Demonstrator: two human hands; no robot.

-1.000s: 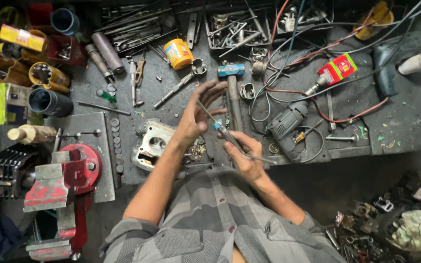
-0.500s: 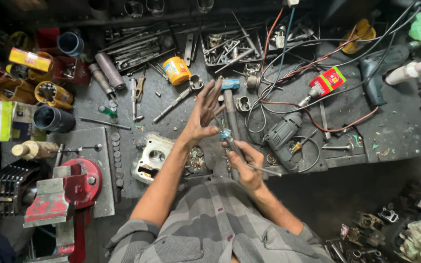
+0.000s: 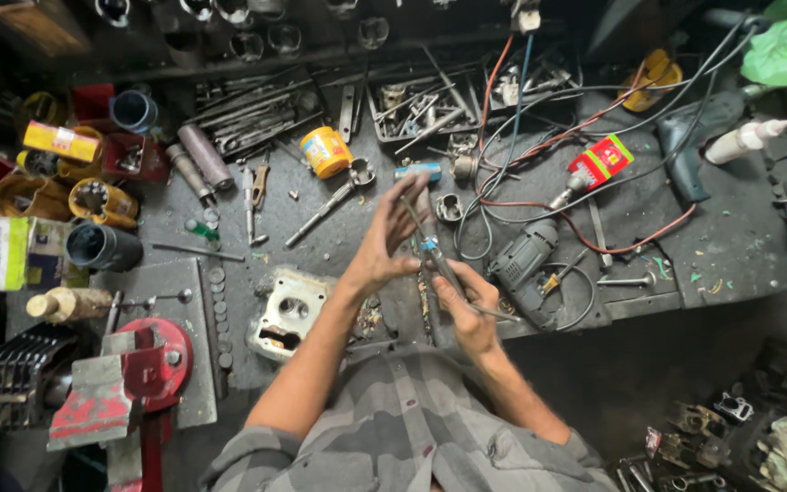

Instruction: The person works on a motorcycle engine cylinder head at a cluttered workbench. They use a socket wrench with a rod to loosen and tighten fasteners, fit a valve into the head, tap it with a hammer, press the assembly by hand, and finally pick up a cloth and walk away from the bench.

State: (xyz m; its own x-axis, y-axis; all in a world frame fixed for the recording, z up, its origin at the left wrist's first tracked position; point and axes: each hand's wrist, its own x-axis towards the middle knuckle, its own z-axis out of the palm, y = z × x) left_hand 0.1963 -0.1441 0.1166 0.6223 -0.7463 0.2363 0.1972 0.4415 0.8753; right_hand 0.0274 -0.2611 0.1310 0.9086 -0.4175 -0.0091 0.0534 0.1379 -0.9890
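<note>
My right hand (image 3: 468,305) grips a thin metal tool with a blue band (image 3: 430,244), held upright over the dark workbench (image 3: 321,228). My left hand (image 3: 392,235) is spread, its palm and fingers resting flat against the tool's upper shaft. Just left of my forearm a pale metal engine part with round bores (image 3: 289,314) lies on the bench. Beneath my hands sits a small pile of metal bits (image 3: 371,317).
A red bench vise (image 3: 125,383) stands at the lower left. A grey power drill (image 3: 523,260) with tangled cables lies right of my hands. Trays of tools (image 3: 412,105), a yellow tin (image 3: 325,150), cylinders and boxes crowd the back and left. Scrap parts lie on the floor at right.
My left hand has slid up along the tool, its fingers reaching farther from me. My right hand keeps its grip. The view has shifted slightly.
</note>
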